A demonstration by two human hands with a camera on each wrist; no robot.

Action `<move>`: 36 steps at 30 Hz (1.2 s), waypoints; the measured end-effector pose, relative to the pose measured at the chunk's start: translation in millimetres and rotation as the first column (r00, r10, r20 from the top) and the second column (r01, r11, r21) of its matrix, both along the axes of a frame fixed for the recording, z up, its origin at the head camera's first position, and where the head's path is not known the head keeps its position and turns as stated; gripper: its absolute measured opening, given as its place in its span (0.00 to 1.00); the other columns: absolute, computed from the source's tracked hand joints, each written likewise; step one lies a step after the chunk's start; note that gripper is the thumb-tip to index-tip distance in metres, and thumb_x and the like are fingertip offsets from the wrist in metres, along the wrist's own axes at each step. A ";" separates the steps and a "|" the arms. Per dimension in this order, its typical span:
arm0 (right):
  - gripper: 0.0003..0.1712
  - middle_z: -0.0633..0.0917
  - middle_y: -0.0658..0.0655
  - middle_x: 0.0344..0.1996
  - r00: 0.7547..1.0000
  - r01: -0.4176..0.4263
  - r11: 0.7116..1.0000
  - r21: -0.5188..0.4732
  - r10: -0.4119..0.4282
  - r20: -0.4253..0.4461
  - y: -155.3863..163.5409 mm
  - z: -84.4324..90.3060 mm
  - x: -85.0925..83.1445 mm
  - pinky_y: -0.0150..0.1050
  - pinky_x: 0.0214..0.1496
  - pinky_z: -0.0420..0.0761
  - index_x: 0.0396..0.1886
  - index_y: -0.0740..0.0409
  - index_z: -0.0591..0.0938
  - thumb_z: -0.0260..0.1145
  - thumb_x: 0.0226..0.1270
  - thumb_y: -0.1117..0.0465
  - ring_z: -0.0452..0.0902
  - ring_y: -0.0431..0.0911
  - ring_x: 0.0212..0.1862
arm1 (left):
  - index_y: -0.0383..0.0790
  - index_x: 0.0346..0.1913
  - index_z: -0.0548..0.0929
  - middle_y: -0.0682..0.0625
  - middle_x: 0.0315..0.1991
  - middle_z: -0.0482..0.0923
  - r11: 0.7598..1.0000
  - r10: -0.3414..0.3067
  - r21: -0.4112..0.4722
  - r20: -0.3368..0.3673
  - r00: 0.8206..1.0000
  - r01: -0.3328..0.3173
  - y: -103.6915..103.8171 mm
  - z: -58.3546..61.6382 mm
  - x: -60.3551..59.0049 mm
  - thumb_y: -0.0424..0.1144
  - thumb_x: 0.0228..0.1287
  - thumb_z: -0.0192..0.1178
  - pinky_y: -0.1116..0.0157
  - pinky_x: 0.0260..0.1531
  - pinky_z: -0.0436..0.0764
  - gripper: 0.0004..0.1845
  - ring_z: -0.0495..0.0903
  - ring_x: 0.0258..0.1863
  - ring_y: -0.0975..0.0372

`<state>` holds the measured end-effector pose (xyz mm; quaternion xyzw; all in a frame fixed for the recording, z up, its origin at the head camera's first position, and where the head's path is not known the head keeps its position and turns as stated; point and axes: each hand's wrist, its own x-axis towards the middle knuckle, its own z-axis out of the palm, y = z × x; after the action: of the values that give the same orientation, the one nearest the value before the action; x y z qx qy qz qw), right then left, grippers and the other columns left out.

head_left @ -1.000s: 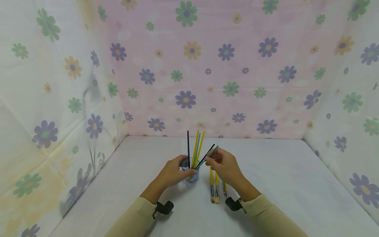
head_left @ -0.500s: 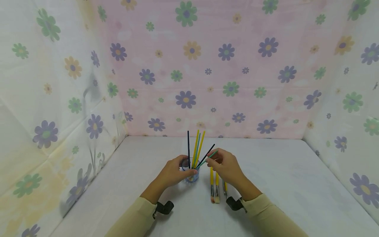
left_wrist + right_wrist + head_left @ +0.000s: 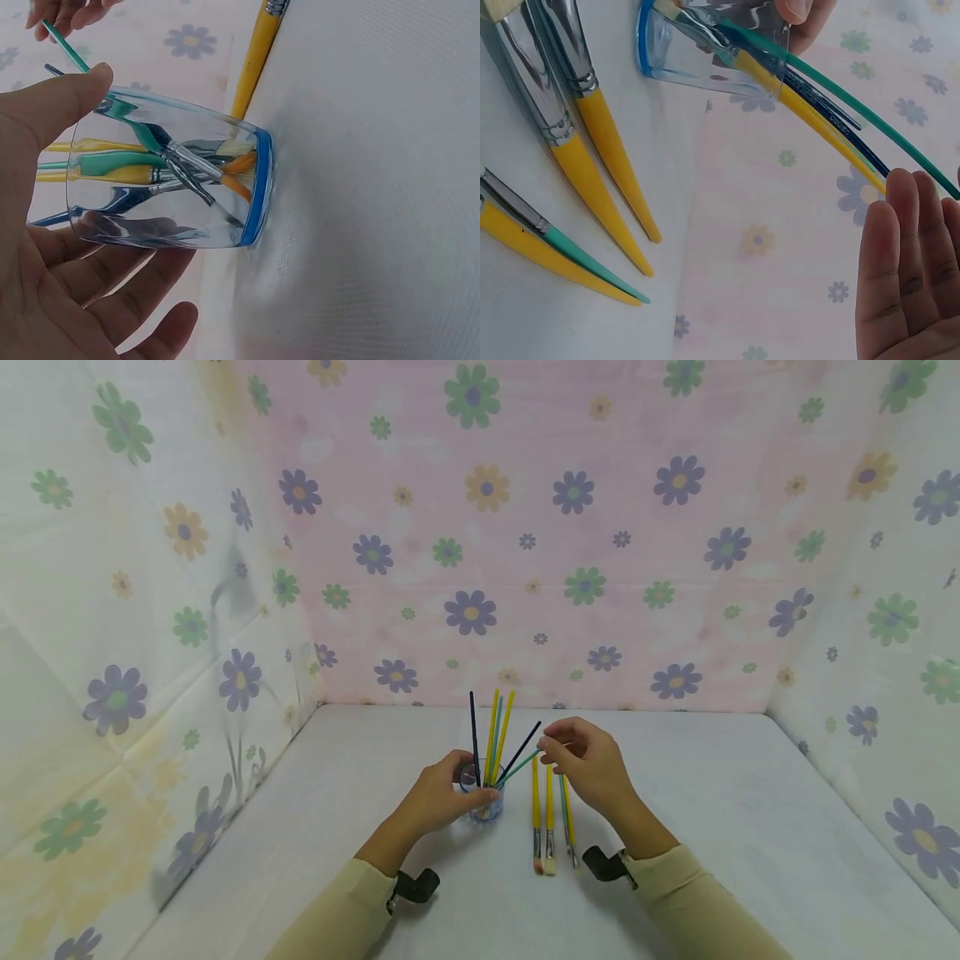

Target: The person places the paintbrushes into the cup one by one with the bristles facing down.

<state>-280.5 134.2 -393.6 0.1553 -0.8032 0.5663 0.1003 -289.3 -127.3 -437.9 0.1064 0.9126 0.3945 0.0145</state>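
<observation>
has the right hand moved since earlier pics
Yes: against the unmoved paintbrushes on the table, the right hand has shifted rightward and slightly up in the head view.

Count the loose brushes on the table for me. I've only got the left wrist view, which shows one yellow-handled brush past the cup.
Observer: Four. The right wrist view shows four loose brushes on the table.
Operator: All yellow-handled like mine?
Observer: No, one is a green-handled brush.
Operator: What's next to that one?
Observer: A yellow-handled brush lies close alongside it.
</observation>
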 end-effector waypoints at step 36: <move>0.17 0.86 0.56 0.46 0.922 0.110 0.935 0.336 -0.222 0.317 19.2 -36.1 -28.7 0.36 0.34 0.86 0.49 0.55 0.83 0.76 0.66 0.53 0.83 0.47 0.36 | 0.43 0.66 0.74 0.49 0.52 0.83 0.994 0.105 0.000 -0.001 0.994 -0.105 -1.6 -6.6 -5.9 0.69 0.52 0.74 0.46 0.58 0.83 0.46 0.80 0.53 0.56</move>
<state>-309.1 153.4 -429.6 -0.0036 -0.8977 0.4401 -0.0219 -295.2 -128.9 -444.5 0.0584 0.9169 0.3948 -0.0066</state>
